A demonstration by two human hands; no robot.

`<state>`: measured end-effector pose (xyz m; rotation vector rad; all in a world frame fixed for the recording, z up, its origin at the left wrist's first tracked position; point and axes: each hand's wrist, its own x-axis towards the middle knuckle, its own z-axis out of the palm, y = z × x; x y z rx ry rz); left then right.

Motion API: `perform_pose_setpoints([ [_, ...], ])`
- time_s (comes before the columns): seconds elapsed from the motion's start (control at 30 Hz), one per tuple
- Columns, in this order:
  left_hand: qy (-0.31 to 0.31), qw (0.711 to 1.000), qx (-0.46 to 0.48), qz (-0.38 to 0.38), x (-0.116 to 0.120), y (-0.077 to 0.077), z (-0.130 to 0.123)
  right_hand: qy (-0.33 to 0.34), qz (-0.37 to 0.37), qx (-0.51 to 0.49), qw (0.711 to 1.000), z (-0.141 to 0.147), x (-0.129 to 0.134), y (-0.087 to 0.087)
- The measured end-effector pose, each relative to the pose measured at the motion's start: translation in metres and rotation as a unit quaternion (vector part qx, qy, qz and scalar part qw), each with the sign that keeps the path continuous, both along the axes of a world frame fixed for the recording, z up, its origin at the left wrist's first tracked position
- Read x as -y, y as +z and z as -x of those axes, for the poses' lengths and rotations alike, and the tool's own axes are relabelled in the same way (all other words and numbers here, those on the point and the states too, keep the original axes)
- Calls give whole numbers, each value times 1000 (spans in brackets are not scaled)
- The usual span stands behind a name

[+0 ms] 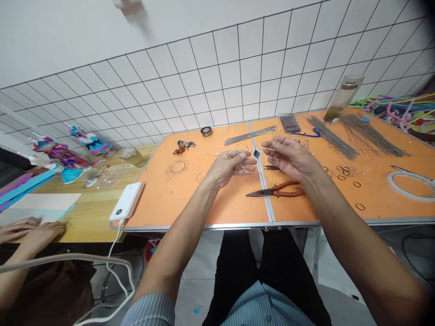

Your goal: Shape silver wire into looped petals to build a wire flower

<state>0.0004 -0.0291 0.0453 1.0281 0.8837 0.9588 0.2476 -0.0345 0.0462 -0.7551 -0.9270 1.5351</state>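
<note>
An orange folding table (154, 201) with a metal edge and centre seam stands against a white wall (251, 77) marked by a dark grid. Above the seam, the left hand (227, 168) curls its fingers with the thumb pressed over them, holding thin wire (243, 170). The right hand (288, 156) faces it with thumb and fingertips drawn close; I cannot tell whether they grip the wire too, it is so fine. Below lie pliers (287, 194) with red handles. Towards the wall are a roll of tape (206, 131) and a bundle of straight wires (251, 135); farther right, a glass jar (340, 102) stands. A white power bank (126, 201) rests at the left corner. On the adjoining wooden table (97, 213), another person's hands (44, 232) press on paper (47, 201).
</note>
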Motion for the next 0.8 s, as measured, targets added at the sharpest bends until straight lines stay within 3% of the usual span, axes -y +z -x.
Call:
perform_pose_setpoints([
  [0.27, -30, 999, -35, 2, 2, 4, 2, -14, -24, 98, 995, 2, 0, -2],
  [0.47, -44, 998, 30, 11, 2, 0, 5, -51, -22, 55, 997, 1, -4, -8],
  [0.8, -58, 997, 42, 7, 0, -5, 5, -46, -20, 37, 998, -2, -6, -12],
])
